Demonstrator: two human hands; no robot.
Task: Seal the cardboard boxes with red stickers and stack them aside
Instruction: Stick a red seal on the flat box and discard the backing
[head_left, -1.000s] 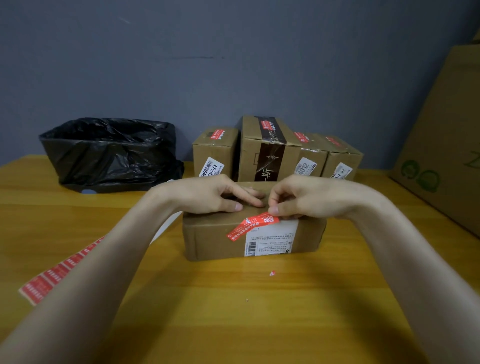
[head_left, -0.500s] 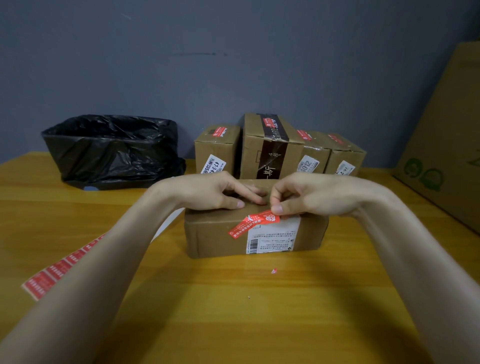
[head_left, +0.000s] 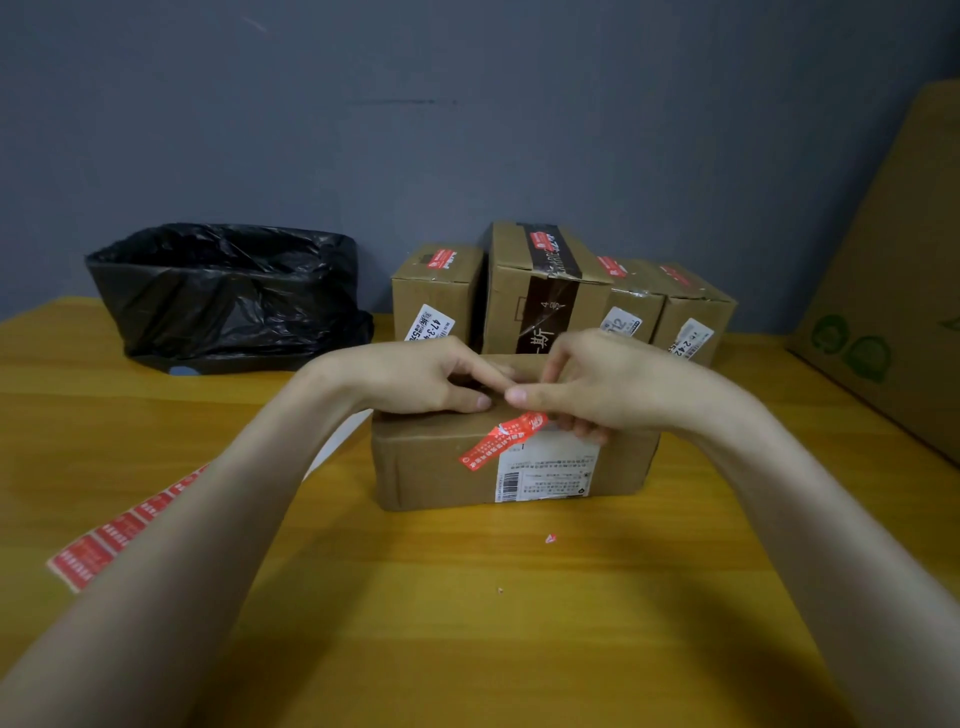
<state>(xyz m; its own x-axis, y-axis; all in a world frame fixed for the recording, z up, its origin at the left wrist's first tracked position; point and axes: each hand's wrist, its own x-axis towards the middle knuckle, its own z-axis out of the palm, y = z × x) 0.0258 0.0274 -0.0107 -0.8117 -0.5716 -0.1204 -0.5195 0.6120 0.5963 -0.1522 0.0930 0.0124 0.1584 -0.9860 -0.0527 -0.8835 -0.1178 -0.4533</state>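
Left hand (head_left: 415, 379) presses brown cardboard box (head_left: 431, 467) top, fingers straight. Right hand (head_left: 602, 387) pinches red paper sticker strip (head_left: 498, 446); its upper end hidden under curled fingers.

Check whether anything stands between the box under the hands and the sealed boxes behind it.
Nothing visible does. The front box lies just before the sealed boxes, though the hands hide most of the gap. The right hand pinches the red sticker; the left hand presses the box top.
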